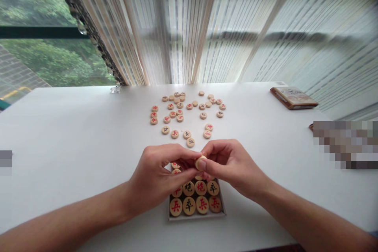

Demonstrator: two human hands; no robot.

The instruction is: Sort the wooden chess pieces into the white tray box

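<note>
My left hand (161,175) and my right hand (228,163) meet above a shallow tray (197,215) at the near edge of the white table (73,134). Both pinch one round wooden chess piece (201,162) between thumbs and fingertips. The tray holds rows of wooden discs marked with red or black characters; the hands hide its far half. Several more loose chess pieces (189,114) lie scattered on the table beyond the hands.
A flat brown box (293,97) lies at the table's far right. A striped curtain (224,23) hangs behind the table, with a window onto trees at the left. A small clear object (115,88) sits at the table's back edge.
</note>
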